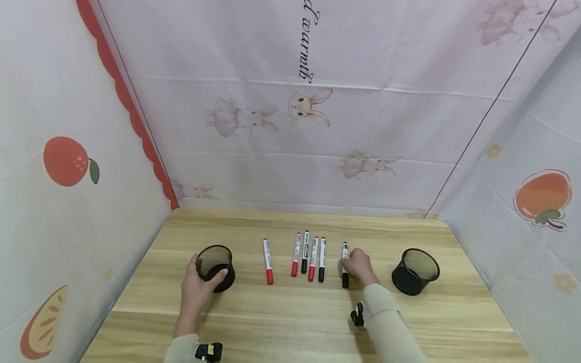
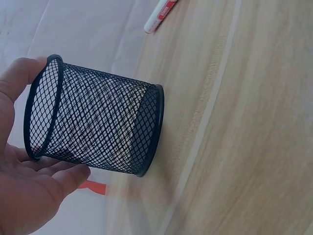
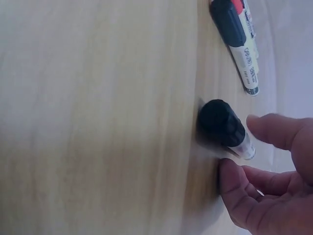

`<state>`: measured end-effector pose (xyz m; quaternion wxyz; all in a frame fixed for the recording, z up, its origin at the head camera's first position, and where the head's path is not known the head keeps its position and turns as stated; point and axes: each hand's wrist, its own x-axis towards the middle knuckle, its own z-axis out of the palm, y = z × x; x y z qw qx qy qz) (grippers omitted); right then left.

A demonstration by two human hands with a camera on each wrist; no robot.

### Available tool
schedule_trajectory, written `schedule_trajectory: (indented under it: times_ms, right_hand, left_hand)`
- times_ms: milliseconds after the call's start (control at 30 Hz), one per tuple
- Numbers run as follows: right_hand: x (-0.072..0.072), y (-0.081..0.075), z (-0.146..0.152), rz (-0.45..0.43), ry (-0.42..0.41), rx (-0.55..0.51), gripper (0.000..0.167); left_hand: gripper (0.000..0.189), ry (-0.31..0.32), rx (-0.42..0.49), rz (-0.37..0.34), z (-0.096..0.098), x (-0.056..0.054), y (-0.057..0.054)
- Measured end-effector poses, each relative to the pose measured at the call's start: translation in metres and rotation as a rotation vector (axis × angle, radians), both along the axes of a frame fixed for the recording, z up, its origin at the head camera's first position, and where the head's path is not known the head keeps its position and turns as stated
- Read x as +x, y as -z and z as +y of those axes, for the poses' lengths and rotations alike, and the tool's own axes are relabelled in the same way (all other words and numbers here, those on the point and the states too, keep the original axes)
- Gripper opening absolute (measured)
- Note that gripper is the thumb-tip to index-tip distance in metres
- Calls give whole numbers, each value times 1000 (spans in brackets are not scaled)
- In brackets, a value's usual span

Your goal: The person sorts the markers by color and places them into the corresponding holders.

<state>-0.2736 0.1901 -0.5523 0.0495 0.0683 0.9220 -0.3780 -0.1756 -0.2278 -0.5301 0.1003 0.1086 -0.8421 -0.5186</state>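
Note:
On the left of the table stands a black mesh pen holder [image 1: 219,289]. My left hand [image 1: 196,292] grips it near the rim, thumb on one side and fingers on the other; in the left wrist view the mesh pen holder [image 2: 102,117] shows its wall and solid base. My right hand [image 1: 360,267] is at a black-capped marker [image 1: 345,280] lying on the table. From the right wrist, this black marker [image 3: 222,125] sits between the thumb and the bent fingers, a small gap showing beside the thumb.
A second mesh pen holder [image 1: 408,280] stands right of my right hand. Between the hands lie a lone red marker [image 1: 268,264] and a row of red and black markers, among them a black marker [image 1: 322,262]. Printed cloth walls [image 1: 281,176] border the table [image 1: 290,322].

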Motion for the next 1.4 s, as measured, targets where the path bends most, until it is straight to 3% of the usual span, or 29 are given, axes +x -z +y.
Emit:
schedule_trajectory:
  times_ms: [367, 633, 933, 1400]
  right_hand:
    - [3, -5, -1, 19, 39, -1, 9]
    - [9, -8, 0, 29, 82, -99, 34]
    - [13, -15, -3, 36, 93, -153, 39]
    - [23, -31, -26, 122, 106, -346, 35]
  left_hand:
    - [107, 4, 69, -8, -4, 2, 2]
    - [107, 7, 90, -14, -4, 4, 0]
    - [107, -5, 96, 2, -4, 2, 3]
    - [105, -32, 126, 38, 0, 1, 10]
